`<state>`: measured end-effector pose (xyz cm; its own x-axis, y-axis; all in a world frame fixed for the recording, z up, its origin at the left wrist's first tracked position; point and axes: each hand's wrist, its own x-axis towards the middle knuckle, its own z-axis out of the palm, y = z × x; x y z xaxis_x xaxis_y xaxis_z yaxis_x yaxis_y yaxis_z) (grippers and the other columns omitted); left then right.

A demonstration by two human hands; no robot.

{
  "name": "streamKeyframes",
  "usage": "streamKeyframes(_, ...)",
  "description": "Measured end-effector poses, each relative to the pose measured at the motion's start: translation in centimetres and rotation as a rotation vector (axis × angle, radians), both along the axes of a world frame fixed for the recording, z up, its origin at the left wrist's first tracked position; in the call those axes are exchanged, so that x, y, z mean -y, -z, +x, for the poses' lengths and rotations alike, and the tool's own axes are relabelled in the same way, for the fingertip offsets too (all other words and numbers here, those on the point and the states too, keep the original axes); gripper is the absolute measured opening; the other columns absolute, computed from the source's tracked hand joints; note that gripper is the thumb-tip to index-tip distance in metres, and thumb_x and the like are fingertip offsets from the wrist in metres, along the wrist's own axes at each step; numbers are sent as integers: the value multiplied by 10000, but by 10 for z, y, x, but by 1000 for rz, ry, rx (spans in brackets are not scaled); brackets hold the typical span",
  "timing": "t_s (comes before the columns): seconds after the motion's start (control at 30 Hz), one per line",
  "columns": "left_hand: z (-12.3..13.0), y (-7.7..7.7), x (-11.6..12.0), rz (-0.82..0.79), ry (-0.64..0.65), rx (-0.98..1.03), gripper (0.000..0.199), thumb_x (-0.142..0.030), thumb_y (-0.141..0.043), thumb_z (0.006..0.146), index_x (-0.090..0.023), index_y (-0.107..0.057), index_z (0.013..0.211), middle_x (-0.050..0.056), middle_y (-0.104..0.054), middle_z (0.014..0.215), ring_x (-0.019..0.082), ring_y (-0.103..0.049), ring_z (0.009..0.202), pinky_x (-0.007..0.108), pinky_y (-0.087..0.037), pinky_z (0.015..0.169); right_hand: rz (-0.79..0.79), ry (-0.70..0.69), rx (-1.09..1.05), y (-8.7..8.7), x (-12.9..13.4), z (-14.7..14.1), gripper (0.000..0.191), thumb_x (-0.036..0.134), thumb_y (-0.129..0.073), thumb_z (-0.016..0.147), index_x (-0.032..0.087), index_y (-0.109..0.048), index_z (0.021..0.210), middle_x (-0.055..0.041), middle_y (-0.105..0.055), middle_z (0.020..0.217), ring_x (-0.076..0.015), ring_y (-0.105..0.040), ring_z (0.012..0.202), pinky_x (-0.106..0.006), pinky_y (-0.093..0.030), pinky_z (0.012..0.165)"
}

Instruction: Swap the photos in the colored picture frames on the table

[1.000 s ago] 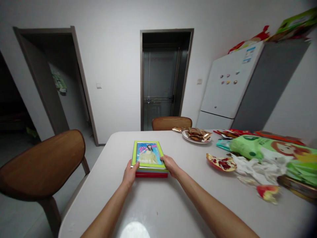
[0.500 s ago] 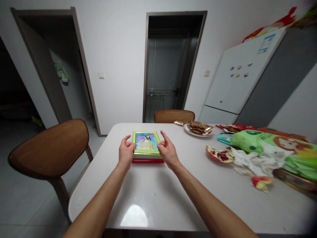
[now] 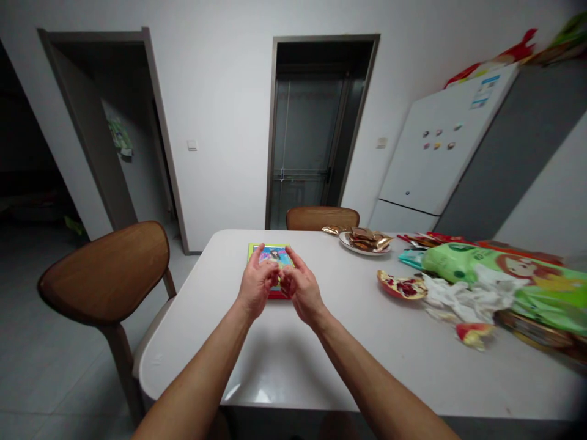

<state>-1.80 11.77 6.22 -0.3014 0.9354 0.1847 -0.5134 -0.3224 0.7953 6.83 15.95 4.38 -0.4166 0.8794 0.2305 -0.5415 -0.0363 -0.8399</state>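
A picture [image 3: 273, 252] of a figure in a pale dress, with a yellow-green border, lies on the table on top of a red-edged base [image 3: 279, 295]. My left hand [image 3: 255, 286] and my right hand [image 3: 301, 290] are together in front of it, covering its lower part and sides. Both index fingers stretch forward while the other fingers are partly curled. The thumbs and fingertips almost meet in the middle. Nothing shows in either hand; whether they touch the picture is hidden.
On the white table [image 3: 197, 318], a plate [image 3: 362, 249] of gold packets stands at the back. To the right are a pomegranate piece [image 3: 403, 286], crumpled tissue [image 3: 468, 293], a peel piece [image 3: 474, 334] and a green package [image 3: 458, 260]. Wooden chairs stand left [image 3: 107, 275] and behind [image 3: 321, 217].
My hands have moved inward from either side of the picture and come together in front of it. The view has shifted slightly. The picture appears to stay in place.
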Motion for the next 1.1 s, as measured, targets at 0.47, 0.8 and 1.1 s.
streamKeyframes(0.47, -8, -2, -11, -318, 189, -128, 677, -771, -137, 639, -178, -343, 387, -31, -339, 282, 36, -213, 247, 177, -88, 325, -228, -137, 338, -11, -12, -10, 587, 734, -273, 647, 196, -280, 412, 74, -254, 268, -39, -166, 249, -178, -112, 298)
streamKeyframes(0.8, -10, 47, -16, -512, 80, -5, 467, -524, -425, 759, -131, -485, 515, -2, -492, 416, 57, -410, 346, 162, -243, 368, 203, 221, 713, 29, -33, -11, 434, 549, -397, 711, 185, -418, 476, 25, -437, 419, -90, -383, 389, -226, -303, 414)
streamKeyframes(1.1, -10, 104, -46, -565, -9, 134, 286, -299, -470, 817, -150, -474, 1061, 65, -517, 1058, 173, -537, 885, 372, -461, 740, 1084, 428, 1394, 63, -65, -8, 349, 248, -572, 653, 226, -565, 1001, -58, -570, 974, -215, -452, 906, -321, -321, 740)
